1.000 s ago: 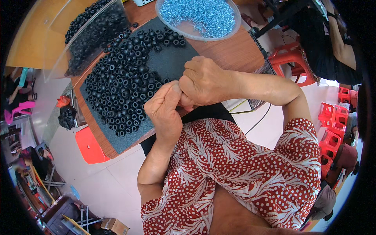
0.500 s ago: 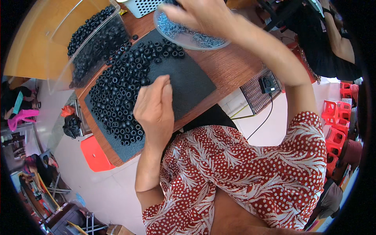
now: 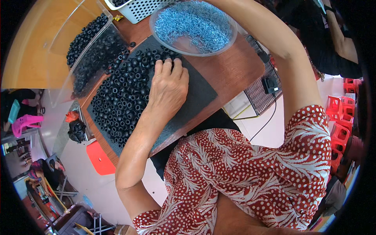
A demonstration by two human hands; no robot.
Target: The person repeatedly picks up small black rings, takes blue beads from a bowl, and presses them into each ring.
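Observation:
My left hand [image 3: 169, 84] lies palm down over the right part of a heap of small black rings [image 3: 119, 102]. Its fingers reach forward with slight gaps between them, and the tips touch or nearly touch the rings; the thumb is hidden. The heap is spread on a dark grey mat [image 3: 196, 92]. Past the upper edge of the view goes my right forearm [image 3: 254, 17], so the right hand is out of sight. Below that arm, a round clear tray [image 3: 184, 50] holds many small, shiny blue pieces [image 3: 192, 23].
At the far left of the wooden table [image 3: 239, 62] leans a clear plastic box [image 3: 80, 68] with more black rings. A white perforated basket [image 3: 143, 11] stands at the back. Red stools [image 3: 101, 158] are on the floor, and another person's arm [image 3: 337, 39] shows at upper right.
My left hand has moved forward from the bare part of the mat to the rings, its fingers extending. My right hand has left the blue pieces and passed out of view at the top.

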